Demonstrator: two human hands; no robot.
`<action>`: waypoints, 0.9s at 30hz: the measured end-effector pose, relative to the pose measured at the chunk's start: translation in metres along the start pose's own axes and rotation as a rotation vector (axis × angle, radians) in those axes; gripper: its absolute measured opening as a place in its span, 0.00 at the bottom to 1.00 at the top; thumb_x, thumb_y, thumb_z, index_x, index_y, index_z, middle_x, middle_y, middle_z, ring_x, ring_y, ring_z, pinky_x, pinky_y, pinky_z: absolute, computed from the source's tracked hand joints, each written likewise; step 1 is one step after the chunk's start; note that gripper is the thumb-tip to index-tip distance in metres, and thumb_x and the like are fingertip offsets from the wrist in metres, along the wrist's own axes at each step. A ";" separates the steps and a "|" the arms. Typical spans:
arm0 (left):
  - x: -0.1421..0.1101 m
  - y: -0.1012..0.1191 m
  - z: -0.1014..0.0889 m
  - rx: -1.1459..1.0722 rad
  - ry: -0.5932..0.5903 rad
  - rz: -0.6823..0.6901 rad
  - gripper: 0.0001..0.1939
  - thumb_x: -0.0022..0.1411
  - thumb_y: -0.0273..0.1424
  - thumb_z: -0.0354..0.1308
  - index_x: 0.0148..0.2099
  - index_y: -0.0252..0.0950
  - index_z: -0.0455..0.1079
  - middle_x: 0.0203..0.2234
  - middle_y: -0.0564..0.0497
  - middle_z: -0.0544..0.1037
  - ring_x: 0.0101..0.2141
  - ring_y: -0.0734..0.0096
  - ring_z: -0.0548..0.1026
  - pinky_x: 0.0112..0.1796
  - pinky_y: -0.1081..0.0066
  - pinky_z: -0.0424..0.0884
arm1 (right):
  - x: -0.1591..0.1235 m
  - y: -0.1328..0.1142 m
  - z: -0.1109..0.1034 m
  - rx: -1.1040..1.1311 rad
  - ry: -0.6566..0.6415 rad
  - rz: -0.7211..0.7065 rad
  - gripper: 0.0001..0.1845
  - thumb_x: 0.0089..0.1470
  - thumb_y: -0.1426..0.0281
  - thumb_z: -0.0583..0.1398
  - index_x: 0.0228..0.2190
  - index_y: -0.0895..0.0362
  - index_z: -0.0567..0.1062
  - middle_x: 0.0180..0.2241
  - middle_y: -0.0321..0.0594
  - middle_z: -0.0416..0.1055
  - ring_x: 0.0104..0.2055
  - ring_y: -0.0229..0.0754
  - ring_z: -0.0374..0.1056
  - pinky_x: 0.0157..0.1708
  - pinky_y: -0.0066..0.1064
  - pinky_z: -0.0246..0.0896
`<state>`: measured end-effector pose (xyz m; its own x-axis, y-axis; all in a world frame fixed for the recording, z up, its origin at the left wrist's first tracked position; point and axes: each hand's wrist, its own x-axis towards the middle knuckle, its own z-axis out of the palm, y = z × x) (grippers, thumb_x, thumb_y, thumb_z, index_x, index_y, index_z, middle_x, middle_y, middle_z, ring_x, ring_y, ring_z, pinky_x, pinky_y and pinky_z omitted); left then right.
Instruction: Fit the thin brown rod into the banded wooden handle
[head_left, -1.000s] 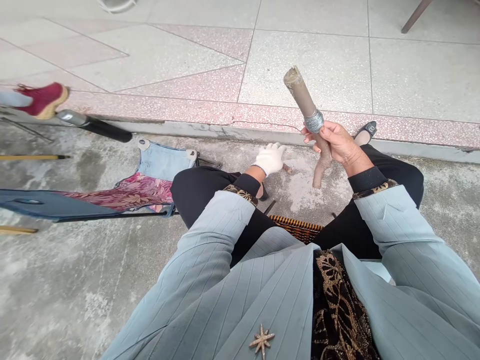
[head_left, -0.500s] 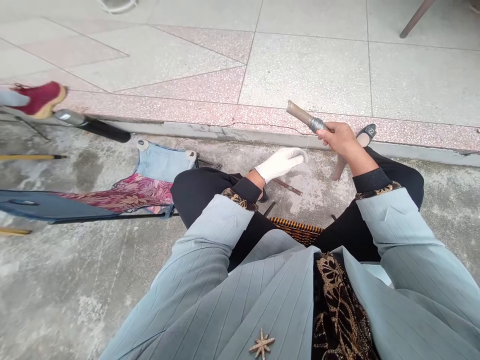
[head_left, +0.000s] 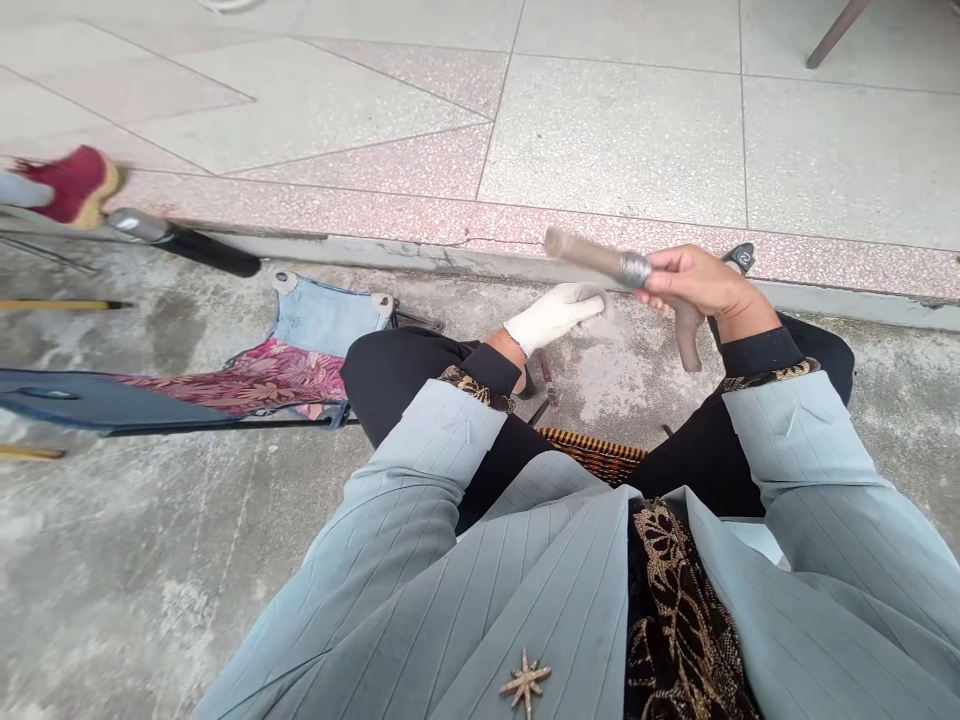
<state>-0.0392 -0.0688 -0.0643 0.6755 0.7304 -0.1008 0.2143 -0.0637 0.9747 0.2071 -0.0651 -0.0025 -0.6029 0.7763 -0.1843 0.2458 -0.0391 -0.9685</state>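
Note:
My right hand (head_left: 694, 280), bare, is closed around a brown stick-like handle (head_left: 589, 255) that points left and is blurred by motion. Silvery wire (head_left: 635, 268) is wound in a tight band around it, just beside my fingers. A curved grey-brown piece (head_left: 686, 340) hangs below this hand; whether it belongs to the handle I cannot tell. Lower and to the left, my left hand (head_left: 562, 315) wears a white knitted glove, its fingers curled together on what seems to be the loose wire end. A thin reddish-brown stick (head_left: 547, 375) lies beneath it.
A low step edge (head_left: 420, 262) runs across in front, with tiled floor (head_left: 615, 140) beyond. To the left stand a folding seat of blue and pink cloth (head_left: 315, 320) and a dark cylinder (head_left: 210, 250) near another person's red shoe (head_left: 75, 185). Woven wicker (head_left: 592, 455) shows between my knees.
The handle has swung, its far end dropping down and left, and my right hand has shifted slightly right. My gloved left hand has moved slightly left and up.

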 end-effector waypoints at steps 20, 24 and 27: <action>-0.003 -0.002 -0.006 -0.079 -0.019 -0.059 0.12 0.63 0.38 0.59 0.36 0.33 0.73 0.25 0.53 0.72 0.23 0.79 0.64 0.27 0.75 0.61 | 0.005 0.005 -0.003 -0.063 0.504 -0.013 0.32 0.54 0.37 0.63 0.35 0.55 0.77 0.28 0.41 0.72 0.29 0.42 0.68 0.28 0.32 0.64; -0.014 0.019 -0.007 0.004 -0.213 -0.060 0.15 0.62 0.42 0.60 0.36 0.33 0.76 0.26 0.51 0.74 0.24 0.78 0.66 0.28 0.74 0.62 | 0.017 0.018 -0.005 -0.392 0.600 0.230 0.28 0.55 0.44 0.65 0.30 0.58 0.76 0.24 0.40 0.68 0.28 0.42 0.66 0.29 0.33 0.60; -0.021 0.033 -0.016 0.051 -0.235 -0.066 0.16 0.62 0.42 0.60 0.35 0.33 0.76 0.27 0.50 0.76 0.25 0.77 0.67 0.29 0.73 0.63 | 0.021 0.028 0.000 -0.659 0.469 0.280 0.25 0.54 0.48 0.66 0.33 0.59 0.80 0.25 0.41 0.70 0.32 0.45 0.67 0.33 0.36 0.61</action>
<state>-0.0578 -0.0755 -0.0272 0.8031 0.5563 -0.2134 0.2950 -0.0600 0.9536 0.2010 -0.0495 -0.0332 -0.1132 0.9783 -0.1736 0.8177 -0.0075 -0.5756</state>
